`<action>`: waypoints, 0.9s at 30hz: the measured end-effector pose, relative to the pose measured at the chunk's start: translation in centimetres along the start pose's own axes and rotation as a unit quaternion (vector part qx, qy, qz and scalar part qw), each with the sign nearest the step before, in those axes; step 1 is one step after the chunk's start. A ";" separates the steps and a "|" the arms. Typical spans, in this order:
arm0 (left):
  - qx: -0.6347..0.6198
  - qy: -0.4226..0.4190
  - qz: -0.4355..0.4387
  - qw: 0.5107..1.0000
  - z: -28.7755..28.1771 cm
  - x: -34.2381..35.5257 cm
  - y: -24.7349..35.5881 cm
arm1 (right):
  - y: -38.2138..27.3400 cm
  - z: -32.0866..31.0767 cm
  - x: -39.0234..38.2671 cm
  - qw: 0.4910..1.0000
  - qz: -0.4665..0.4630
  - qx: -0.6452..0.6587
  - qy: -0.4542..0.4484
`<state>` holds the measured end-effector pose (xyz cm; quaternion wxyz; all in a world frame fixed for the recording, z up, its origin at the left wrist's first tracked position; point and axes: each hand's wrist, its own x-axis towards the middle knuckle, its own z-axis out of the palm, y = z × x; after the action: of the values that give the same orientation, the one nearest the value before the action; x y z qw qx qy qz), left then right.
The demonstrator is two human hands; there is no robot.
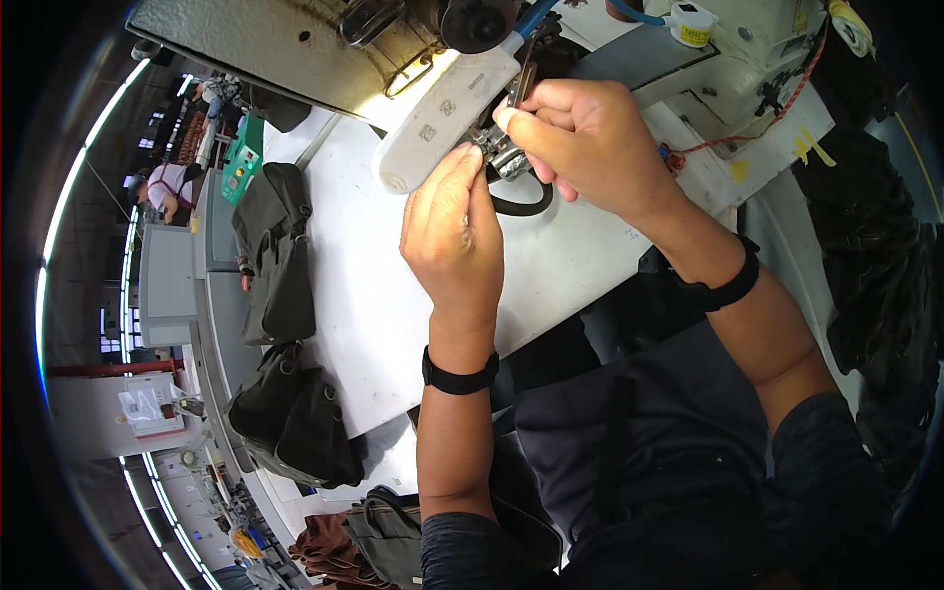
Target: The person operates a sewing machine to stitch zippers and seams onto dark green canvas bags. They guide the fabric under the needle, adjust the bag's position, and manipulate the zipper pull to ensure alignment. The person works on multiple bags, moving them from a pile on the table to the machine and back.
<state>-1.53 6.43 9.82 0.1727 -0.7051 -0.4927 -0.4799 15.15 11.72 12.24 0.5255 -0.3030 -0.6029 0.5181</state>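
Observation:
Both my hands are raised to the needle area of an industrial sewing machine (447,113) with a pale, rounded arm cover. My left hand (452,226) is closed in a pinch beside the shiny metal parts (506,157) under the head; what its fingertips hold is hidden. My right hand (585,143) is also closed, thumb and forefinger pinched by a narrow dark metal piece (525,84); whether they grip it I cannot tell. Below the metal parts, a black curved loop (526,206) lies over the white table (369,265).
Dark olive bags (275,256) lie along the table's left side, with another bag (383,536) and brown material (329,551) lower down. Dark material (875,295) is piled at the right. A red cord (777,123) runs by the machine base. Another person (167,187) is far left.

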 end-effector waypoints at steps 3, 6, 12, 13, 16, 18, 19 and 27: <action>-0.003 -0.003 -0.001 1.000 -0.1 0.1 0.0 | -0.1 -0.1 0.0 1.000 -0.002 0.004 0.000; -0.001 -0.010 -0.001 1.000 -0.4 0.2 0.0 | -0.1 -0.1 0.0 1.000 0.004 0.008 -0.008; -0.010 0.006 -0.014 1.000 -0.1 -0.4 -0.2 | -0.3 0.4 -0.4 1.000 0.010 -0.001 0.002; -0.018 0.008 -0.018 1.000 0.1 -0.4 -0.3 | -0.3 0.6 -0.4 1.000 0.003 -0.022 0.016; -0.032 0.013 -0.024 0.999 0.3 -0.6 -0.3 | 0.0 1.1 -0.4 0.997 -0.019 -0.063 0.042; -0.047 0.010 -0.037 0.998 0.3 -0.8 -0.3 | 0.4 0.3 -0.3 0.998 -0.009 -0.062 0.006; -0.036 0.006 -0.033 0.999 0.3 -0.7 -0.1 | 0.4 0.1 -0.4 0.998 -0.005 -0.062 -0.012; -0.010 0.028 -0.026 0.999 1.1 -0.8 0.5 | -5.1 -9.0 -4.8 0.975 -0.149 -0.161 0.026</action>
<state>-0.64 6.59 8.75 0.1668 -0.6798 -0.5011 -0.5089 25.84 8.70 14.69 0.5563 -0.3039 -0.7030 0.3224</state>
